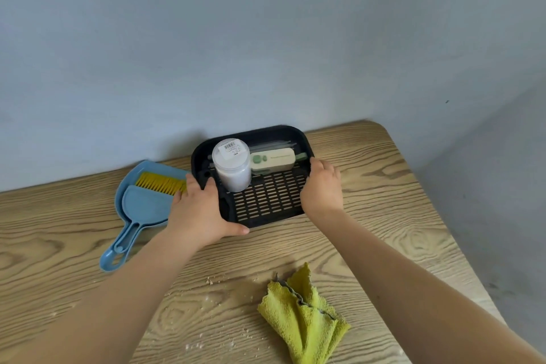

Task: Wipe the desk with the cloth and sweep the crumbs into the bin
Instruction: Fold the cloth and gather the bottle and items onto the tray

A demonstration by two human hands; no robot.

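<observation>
A black slotted tray sits at the back of the wooden desk, against the wall. My left hand grips its left edge and near corner. My right hand grips its right edge. Inside the tray stand a white lidded jar and a cream and green device lying on its side. A crumpled yellow-green cloth lies on the desk near me, between my forearms. Pale crumbs are scattered on the wood in front of the cloth and to its left.
A blue dustpan with a blue brush with yellow bristles nested in it lies left of the tray, handle pointing toward me. The grey wall runs along the desk's back edge. The desk's right edge drops off to the floor.
</observation>
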